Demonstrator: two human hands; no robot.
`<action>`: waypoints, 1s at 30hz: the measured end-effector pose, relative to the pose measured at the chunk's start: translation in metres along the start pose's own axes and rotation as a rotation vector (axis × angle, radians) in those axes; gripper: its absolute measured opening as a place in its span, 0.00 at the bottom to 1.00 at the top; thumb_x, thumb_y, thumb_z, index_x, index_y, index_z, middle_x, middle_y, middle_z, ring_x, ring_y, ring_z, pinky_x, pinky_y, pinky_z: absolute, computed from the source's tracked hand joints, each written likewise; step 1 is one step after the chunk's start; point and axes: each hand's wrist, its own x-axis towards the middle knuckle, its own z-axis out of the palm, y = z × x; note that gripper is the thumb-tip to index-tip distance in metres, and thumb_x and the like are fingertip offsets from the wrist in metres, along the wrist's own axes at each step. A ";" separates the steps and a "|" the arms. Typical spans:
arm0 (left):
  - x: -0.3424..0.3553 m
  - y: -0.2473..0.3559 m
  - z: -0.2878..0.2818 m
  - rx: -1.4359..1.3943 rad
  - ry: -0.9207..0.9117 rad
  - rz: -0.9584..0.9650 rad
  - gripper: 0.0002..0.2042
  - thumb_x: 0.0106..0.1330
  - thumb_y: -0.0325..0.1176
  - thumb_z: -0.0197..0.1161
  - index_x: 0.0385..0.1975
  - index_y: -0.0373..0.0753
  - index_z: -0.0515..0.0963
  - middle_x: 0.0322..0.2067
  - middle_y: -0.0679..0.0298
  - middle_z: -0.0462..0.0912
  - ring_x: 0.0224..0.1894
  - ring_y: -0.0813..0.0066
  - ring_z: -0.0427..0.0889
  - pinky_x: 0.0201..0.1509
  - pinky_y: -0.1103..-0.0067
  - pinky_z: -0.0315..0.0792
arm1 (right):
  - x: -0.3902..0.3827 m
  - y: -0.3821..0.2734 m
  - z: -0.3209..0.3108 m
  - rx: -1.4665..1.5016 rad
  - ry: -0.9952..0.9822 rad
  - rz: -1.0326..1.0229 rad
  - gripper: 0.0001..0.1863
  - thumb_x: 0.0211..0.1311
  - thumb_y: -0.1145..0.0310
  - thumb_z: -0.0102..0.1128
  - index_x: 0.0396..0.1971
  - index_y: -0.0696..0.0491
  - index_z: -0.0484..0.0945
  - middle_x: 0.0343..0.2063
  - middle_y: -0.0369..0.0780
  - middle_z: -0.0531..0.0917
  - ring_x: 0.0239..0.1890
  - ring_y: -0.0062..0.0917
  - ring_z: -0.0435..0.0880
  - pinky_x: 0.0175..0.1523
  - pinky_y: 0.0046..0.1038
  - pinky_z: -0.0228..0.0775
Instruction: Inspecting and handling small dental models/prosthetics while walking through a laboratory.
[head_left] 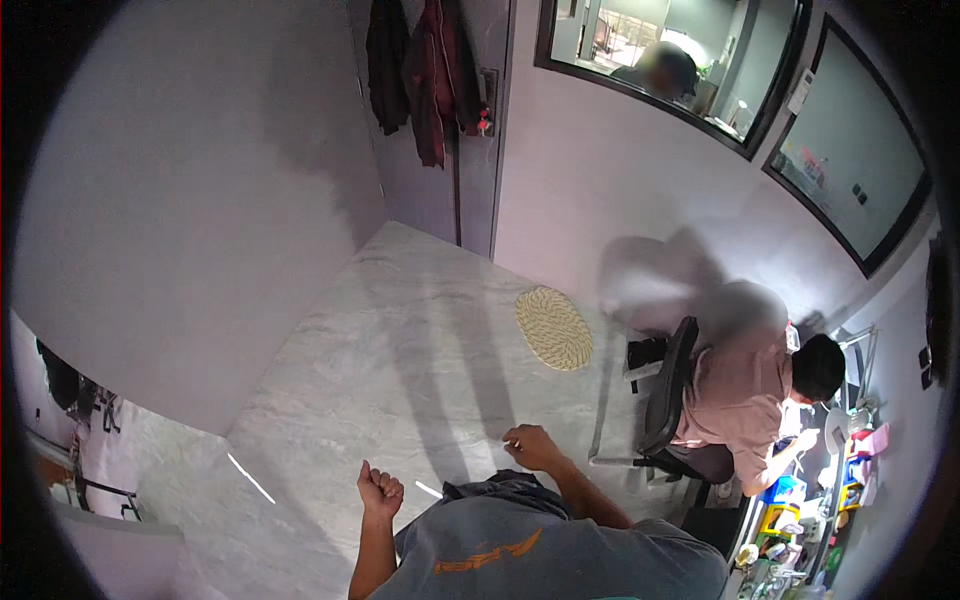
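Note:
My left hand (381,488) is raised beside my grey shirt at the bottom centre, curled into a fist with the thumb up; whatever it holds, if anything, is hidden. To the right, my right hand (532,448) hangs with loosely bent fingers and no clear object in it. Under both hands lies the grey marbled floor (320,380), and an oval woven mat (553,328) is a little beyond the right one.
A co-worker (735,400) sits in a black chair (668,390) at a cluttered, lit bench (830,500) on the right. A door (476,190) with hanging jackets (435,80), walls (170,220) and internal windows (845,140) surround the floor. Another person (660,75) appears through one window.

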 end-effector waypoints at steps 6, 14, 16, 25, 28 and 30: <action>-0.010 0.023 -0.021 0.005 0.035 -0.047 0.29 0.72 0.51 0.49 0.08 0.48 0.51 0.08 0.72 0.48 0.10 0.77 0.47 0.14 0.79 0.46 | 0.038 -0.060 0.040 0.029 -0.126 -0.128 0.09 0.58 0.68 0.62 0.36 0.54 0.81 0.32 0.44 0.83 0.39 0.41 0.82 0.46 0.41 0.74; -0.011 0.026 -0.008 0.100 0.064 -0.067 0.20 0.71 0.50 0.52 0.16 0.51 0.63 0.08 0.74 0.55 0.08 0.78 0.54 0.13 0.78 0.53 | 0.045 -0.146 0.064 0.451 -0.227 -0.098 0.09 0.62 0.70 0.62 0.40 0.56 0.82 0.33 0.42 0.84 0.35 0.27 0.84 0.38 0.28 0.77; -0.011 0.026 0.005 0.092 -0.080 -0.107 0.22 0.70 0.52 0.52 0.14 0.51 0.62 0.08 0.73 0.55 0.09 0.78 0.55 0.13 0.78 0.53 | 0.048 -0.160 0.064 0.337 -0.187 -0.177 0.08 0.62 0.72 0.62 0.40 0.57 0.82 0.34 0.39 0.84 0.38 0.24 0.84 0.40 0.26 0.78; -0.065 0.035 0.067 -0.281 -0.424 0.138 0.21 0.72 0.44 0.47 0.13 0.47 0.59 0.14 0.72 0.55 0.17 0.76 0.56 0.26 0.78 0.55 | 0.034 -0.183 0.042 0.319 -0.219 -0.270 0.08 0.60 0.75 0.65 0.39 0.58 0.83 0.32 0.41 0.85 0.33 0.22 0.83 0.37 0.23 0.75; -0.080 0.040 0.075 -0.417 -0.395 0.135 0.23 0.72 0.51 0.45 0.21 0.38 0.70 0.18 0.67 0.63 0.22 0.73 0.62 0.35 0.75 0.62 | 0.042 -0.198 0.028 0.405 -0.198 -0.323 0.06 0.59 0.76 0.65 0.36 0.58 0.83 0.31 0.41 0.84 0.31 0.21 0.83 0.36 0.22 0.73; -0.083 0.047 0.088 -0.388 -0.476 0.140 0.25 0.72 0.52 0.44 0.32 0.34 0.76 0.24 0.63 0.74 0.29 0.68 0.73 0.43 0.72 0.69 | 0.059 -0.219 0.015 0.358 -0.135 -0.340 0.05 0.58 0.77 0.65 0.35 0.57 0.83 0.31 0.39 0.84 0.31 0.20 0.82 0.34 0.22 0.71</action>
